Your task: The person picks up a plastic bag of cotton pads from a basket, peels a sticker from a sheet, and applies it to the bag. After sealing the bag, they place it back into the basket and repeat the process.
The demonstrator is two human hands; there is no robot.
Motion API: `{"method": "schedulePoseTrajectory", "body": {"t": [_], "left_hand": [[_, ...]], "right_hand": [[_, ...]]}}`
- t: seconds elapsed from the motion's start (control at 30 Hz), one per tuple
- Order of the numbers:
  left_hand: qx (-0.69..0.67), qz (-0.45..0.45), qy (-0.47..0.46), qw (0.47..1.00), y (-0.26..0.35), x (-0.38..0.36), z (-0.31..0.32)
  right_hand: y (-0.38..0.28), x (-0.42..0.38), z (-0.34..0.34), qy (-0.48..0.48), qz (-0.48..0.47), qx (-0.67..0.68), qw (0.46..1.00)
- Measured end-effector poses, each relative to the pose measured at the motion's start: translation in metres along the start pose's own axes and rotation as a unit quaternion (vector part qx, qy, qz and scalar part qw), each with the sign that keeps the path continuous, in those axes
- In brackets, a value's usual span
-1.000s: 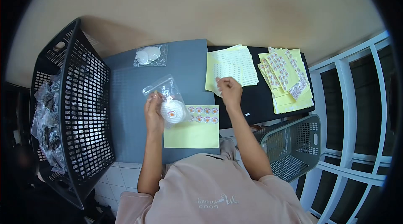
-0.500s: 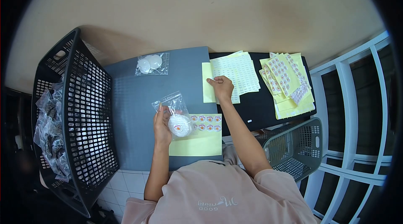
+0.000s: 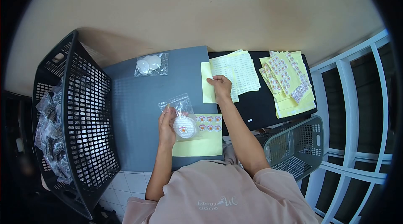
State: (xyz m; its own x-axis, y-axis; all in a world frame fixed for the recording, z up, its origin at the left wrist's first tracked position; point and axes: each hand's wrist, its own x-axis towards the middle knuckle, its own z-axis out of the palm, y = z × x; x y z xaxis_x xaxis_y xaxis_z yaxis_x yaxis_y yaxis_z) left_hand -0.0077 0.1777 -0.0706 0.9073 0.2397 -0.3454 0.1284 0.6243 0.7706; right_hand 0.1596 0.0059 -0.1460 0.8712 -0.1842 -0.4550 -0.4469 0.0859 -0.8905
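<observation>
While our left hand [image 3: 167, 125] is pinching the clear zip bag [image 3: 183, 103] by its left side, thumb against fingers, our right hand [image 3: 220, 88] is resting its curled fingertips on the yellow-edged label sheet [image 3: 207, 94]; whether they are pinching a label, we cannot tell. In this view the bag is overlapping the upper left of the sticker sheet [image 3: 197, 147]. In our judgement, we are doing best by gripping only the side film, leaving the front exposed, and by pressing lightly so that the thin paper is not creasing. Inside the glossy, wrinkled film, a round white pad [image 3: 187, 122] is showing a ribbed-looking surface, with a small round sticker [image 3: 183, 130] sitting against it. Farther off, a second bag [image 3: 164, 67] is lying on the matte grey tabletop [image 3: 134, 102], its flat white discs [image 3: 154, 62] looking smoother
</observation>
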Motion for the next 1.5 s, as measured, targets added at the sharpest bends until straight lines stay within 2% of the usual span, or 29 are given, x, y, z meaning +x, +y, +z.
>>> {"method": "schedulePoseTrajectory", "body": {"t": [0.13,0.2,0.3,0.53,0.7,0.9,1.13,1.33,1.4,1.43,1.5], "left_hand": [[-0.013,-0.005,-0.004,1.0,-0.001,-0.002,0.002],[-0.015,-0.006,-0.006,1.0,-0.003,-0.002,0.0],[-0.003,-0.005,-0.019,1.0,-0.005,-0.001,-0.001],[0.021,0.001,-0.025,0.999,-0.011,-0.001,-0.003],[0.019,-0.005,-0.017,1.0,-0.015,-0.001,-0.004],[0.024,0.0,-0.021,0.999,-0.018,0.0,-0.007],[-0.015,-0.009,-0.027,0.999,-0.012,-0.003,-0.003],[0.017,0.0,-0.024,1.0,-0.012,-0.003,-0.002],[0.0,-0.016,-0.052,0.999,-0.007,-0.006,0.003],[-0.001,-0.016,-0.052,0.999,-0.006,-0.007,0.004],[-0.005,-0.025,-0.049,0.998,-0.005,-0.007,0.006]], "right_hand": [[-0.006,-0.004,0.0,0.007,-0.007,-0.019,1.0],[-0.011,-0.008,0.001,0.001,0.053,0.061,0.997],[-0.021,-0.012,-0.002,-0.025,0.089,0.093,0.991],[-0.026,-0.011,-0.004,-0.021,0.102,0.076,0.992],[-0.029,-0.009,-0.007,-0.06,0.146,0.079,0.984],[-0.03,-0.012,-0.015,-0.104,0.152,0.059,0.981],[-0.029,-0.01,-0.019,-0.058,0.186,0.124,0.973],[-0.026,-0.012,-0.017,-0.062,0.12,0.065,0.989],[-0.022,-0.008,-0.015,-0.047,0.038,-0.003,0.998],[-0.022,-0.008,-0.014,-0.047,0.038,-0.004,0.998],[-0.021,-0.01,-0.01,0.02,-0.04,-0.108,0.993]]}}
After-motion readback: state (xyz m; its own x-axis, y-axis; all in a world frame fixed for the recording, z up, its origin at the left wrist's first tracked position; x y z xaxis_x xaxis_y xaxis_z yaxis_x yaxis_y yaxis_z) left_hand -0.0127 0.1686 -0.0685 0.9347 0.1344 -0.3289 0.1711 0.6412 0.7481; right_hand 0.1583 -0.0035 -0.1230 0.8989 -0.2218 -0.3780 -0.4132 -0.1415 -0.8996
